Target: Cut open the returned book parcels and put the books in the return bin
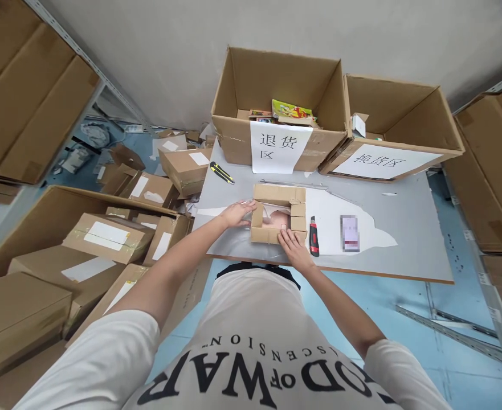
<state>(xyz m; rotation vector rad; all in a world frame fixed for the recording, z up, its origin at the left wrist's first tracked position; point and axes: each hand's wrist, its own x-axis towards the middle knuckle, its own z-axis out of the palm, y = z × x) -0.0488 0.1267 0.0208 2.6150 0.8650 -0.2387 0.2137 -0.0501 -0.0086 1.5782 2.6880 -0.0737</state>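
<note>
On the table, a small cardboard box (pixel 278 234) lies with its flaps folded outward. Inside it is something with a pinkish, picture-like surface (pixel 277 218); its kind I cannot make out. My left hand (pixel 239 214) rests at the box's left flap with fingers stretched out. Along the front right corner, my right hand (pixel 292 245) lies with fingers spread on the front flap. Just right of the box is a red and black utility knife (pixel 314 237). A yellow and black utility knife (pixel 221 172) lies farther back on the left.
Two large open cartons with paper signs stand at the back, the left carton (pixel 233 139) and the right carton (pixel 441 145). A phone (pixel 350 233) lies on the table (pixel 417 233) at right. To the left, a big carton (pixel 75 196) holds several parcels. Shelves flank both sides.
</note>
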